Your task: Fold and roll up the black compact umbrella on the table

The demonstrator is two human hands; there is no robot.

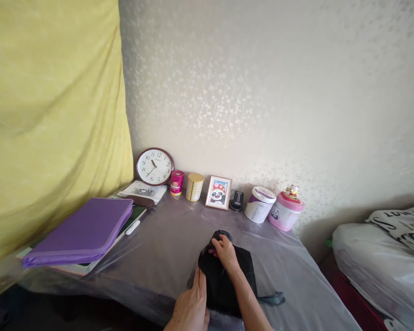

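Note:
A black fabric bundle, bag-like in shape [239, 266], lies near the front edge of the table. A dark strap or cloth end [272, 299] sticks out from its right side. My right hand [225, 253] reaches over the bundle, its fingers curled and pinching the black fabric at the far end. Against the bundle's left side rests my left hand [195, 301], with its fingers stretched out straight along the cloth. Part of the left fingers and the bundle's near end are hidden by my hands and forearm.
A purple folder [81, 227] lies left on a board, beside a white marker-like object [133, 227]. Along the wall stand a clock [155, 166], pink tin [176, 183], yellow-lidded can [194, 187], panda picture frame [218, 193], black stand [237, 201] and two tubs [260, 205].

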